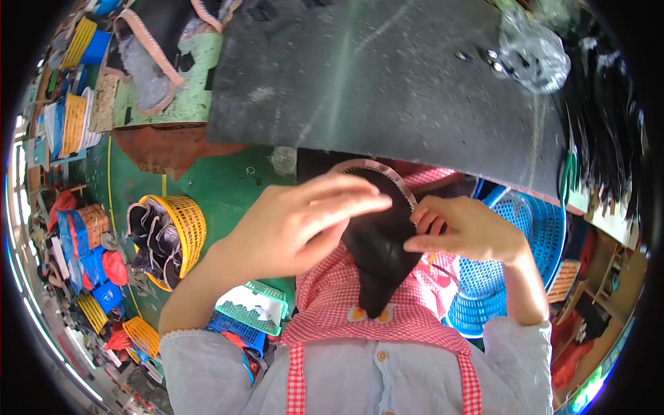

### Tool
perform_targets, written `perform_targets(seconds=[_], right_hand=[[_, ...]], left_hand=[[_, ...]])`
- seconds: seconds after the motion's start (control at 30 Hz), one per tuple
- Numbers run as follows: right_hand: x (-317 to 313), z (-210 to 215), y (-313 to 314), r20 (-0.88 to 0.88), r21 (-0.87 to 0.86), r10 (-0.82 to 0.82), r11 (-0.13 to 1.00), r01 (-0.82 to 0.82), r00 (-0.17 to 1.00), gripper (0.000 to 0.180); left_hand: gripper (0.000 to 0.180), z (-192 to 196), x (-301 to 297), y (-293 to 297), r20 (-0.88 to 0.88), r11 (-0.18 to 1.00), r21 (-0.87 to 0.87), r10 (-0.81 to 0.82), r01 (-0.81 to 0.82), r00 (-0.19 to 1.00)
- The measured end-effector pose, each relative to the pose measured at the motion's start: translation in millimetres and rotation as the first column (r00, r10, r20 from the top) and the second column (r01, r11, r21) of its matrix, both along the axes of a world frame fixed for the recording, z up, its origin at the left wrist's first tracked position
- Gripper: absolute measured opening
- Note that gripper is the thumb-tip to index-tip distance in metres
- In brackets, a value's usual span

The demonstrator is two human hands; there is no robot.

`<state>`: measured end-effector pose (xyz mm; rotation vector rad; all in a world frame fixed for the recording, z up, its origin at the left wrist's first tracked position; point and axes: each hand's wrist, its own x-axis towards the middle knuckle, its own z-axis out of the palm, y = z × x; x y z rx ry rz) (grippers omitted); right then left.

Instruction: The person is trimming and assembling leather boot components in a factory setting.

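A black, leather-like shoe upper with a pale pink stitched edge lies across my lap, its narrow end pointing down toward my chest. My left hand is over its left side with fingers stretched out and thumb below them; nothing shows in it. My right hand is at the right side, close to the pink edge. Its fingers are bent and the thumb stands apart from them, with no object visible between. Whether either hand touches the piece is hard to make out. A red-checked apron is under the piece.
A dark worktable spans the top, with a clear plastic bag at its right. Similar pink-edged pieces lie at upper left. A yellow basket of dark pieces stands left; a blue basket is right. Black strips hang far right.
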<state>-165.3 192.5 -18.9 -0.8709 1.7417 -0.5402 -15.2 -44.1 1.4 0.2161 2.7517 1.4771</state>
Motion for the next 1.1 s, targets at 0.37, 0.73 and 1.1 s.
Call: perform_targets(seconds=[0.37, 0.73, 1.1], right_hand=[[63, -40, 36, 0.371, -0.219, -0.510, 0.764, 0.607, 0.776, 0.020], [-58, -5, -9, -0.355, -0.762, -0.684, 0.607, 0.228, 0.637, 0.020], [-108, -19, -24, -0.173, -0.767, -0.652, 0.560, 0.314, 0.739, 0.020]], left_hand=[[0.087, -31, -34, 53, 0.145, 0.921, -0.026, -0.380, 0.388, 0.913], [0.036, -6, -13, 9, 0.122, 0.984, -0.113, -0.127, 0.141, 0.984], [0.013, -20, 9, 10, 0.222, 0.977, 0.114, 0.150, -0.179, 0.963]])
